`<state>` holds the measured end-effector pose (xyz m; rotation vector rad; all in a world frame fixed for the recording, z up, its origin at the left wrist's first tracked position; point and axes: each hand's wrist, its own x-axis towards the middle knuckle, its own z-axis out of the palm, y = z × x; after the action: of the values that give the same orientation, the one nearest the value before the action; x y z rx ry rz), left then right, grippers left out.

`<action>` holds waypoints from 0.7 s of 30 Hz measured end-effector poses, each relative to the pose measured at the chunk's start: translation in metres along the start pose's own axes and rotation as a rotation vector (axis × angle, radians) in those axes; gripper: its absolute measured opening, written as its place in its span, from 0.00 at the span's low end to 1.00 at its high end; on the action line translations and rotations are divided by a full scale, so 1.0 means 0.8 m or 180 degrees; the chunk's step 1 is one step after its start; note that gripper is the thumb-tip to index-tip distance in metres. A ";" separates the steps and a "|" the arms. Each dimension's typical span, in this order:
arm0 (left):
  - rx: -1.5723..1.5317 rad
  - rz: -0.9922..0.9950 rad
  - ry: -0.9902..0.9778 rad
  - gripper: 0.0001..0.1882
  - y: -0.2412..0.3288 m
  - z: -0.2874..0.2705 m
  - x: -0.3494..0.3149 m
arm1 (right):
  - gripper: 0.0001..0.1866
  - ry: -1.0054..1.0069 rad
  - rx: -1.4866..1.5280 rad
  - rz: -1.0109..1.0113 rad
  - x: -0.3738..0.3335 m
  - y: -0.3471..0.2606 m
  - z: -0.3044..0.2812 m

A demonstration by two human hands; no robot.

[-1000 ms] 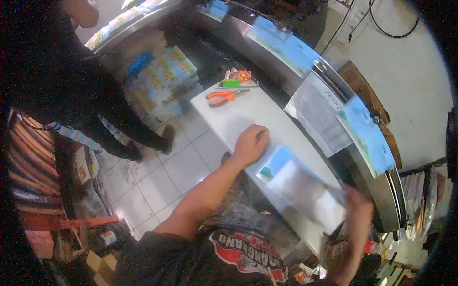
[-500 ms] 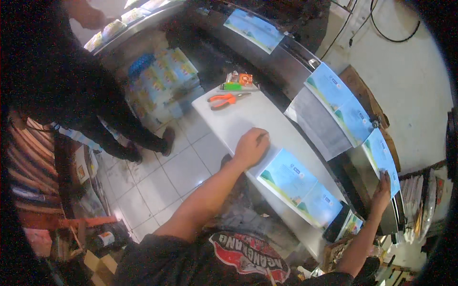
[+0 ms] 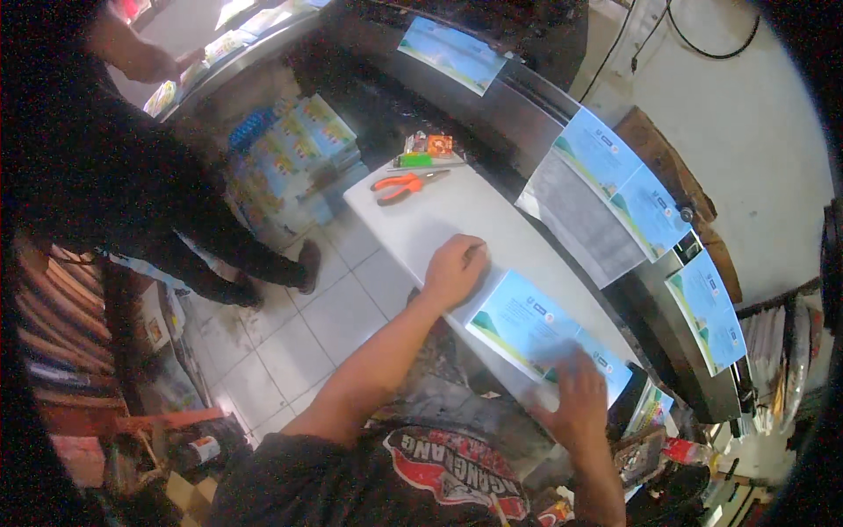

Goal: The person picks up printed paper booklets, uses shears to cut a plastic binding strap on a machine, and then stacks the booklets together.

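My left hand [image 3: 455, 268] rests loosely closed on the white tabletop [image 3: 439, 211], just left of a stack of blue printed sheets [image 3: 518, 316]; nothing shows between its curled fingers. Over the right part of that stack hovers my right hand [image 3: 575, 395], its fingers apart and slightly blurred, with no sheet seen in it. Another blue printed sheet [image 3: 707, 312] lies on the right end of the dark machine bed [image 3: 694, 360]. Further left along the machine are a longer double-printed blue sheet [image 3: 623, 184] and a smaller one [image 3: 452, 53].
Orange-handled pliers [image 3: 408, 183] and a green item [image 3: 413, 161] lie at the table's far end. A person in dark clothes [image 3: 167, 184] stands at the left. Bundles of printed sheets [image 3: 303, 145] sit on the tiled floor [image 3: 334, 325]. Cables [image 3: 702, 44] hang at upper right.
My right hand has left the sheet on the machine's right end and moved left over the stack on the table. My left hand stays in place. The person's hand at upper left has shifted.
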<state>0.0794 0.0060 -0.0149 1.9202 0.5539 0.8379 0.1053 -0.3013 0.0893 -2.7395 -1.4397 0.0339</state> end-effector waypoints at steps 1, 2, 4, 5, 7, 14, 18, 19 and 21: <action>0.0004 0.0002 -0.0002 0.11 0.001 0.001 0.000 | 0.38 -0.0035 -0.0168 -0.0146 -0.004 -0.005 0.007; 0.0052 -0.0033 -0.0022 0.11 0.004 0.002 0.000 | 0.38 -0.0034 -0.0170 -0.0143 -0.008 -0.001 0.010; 0.0096 -0.0070 -0.0043 0.11 0.005 0.002 0.001 | 0.33 -0.0277 0.0216 -0.0153 -0.014 0.012 0.014; 0.0095 -0.0015 -0.0001 0.11 0.005 0.002 0.001 | 0.33 -0.0283 0.0217 -0.0151 -0.013 0.013 0.009; 0.0089 0.0032 0.0040 0.11 0.002 0.002 0.001 | 0.26 -0.0480 0.0773 -0.0130 -0.009 0.014 -0.008; -0.0081 -0.0066 -0.0008 0.11 -0.007 0.005 0.002 | 0.22 -0.0847 0.0815 0.0082 0.010 0.015 -0.044; -0.0013 -0.0040 0.0059 0.12 0.002 -0.002 0.001 | 0.15 0.0088 0.0819 0.1075 0.021 0.078 -0.086; -0.0023 -0.0039 0.0047 0.12 0.002 0.000 0.001 | 0.16 0.0062 0.0467 0.1534 0.034 0.095 -0.123; 0.0002 -0.0135 0.0029 0.12 0.002 -0.005 0.001 | 0.24 0.1945 0.0624 0.1179 0.033 0.179 -0.126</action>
<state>0.0766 0.0082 -0.0119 1.8997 0.5984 0.8199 0.2419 -0.3639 0.1824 -2.4865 -0.7250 -0.5607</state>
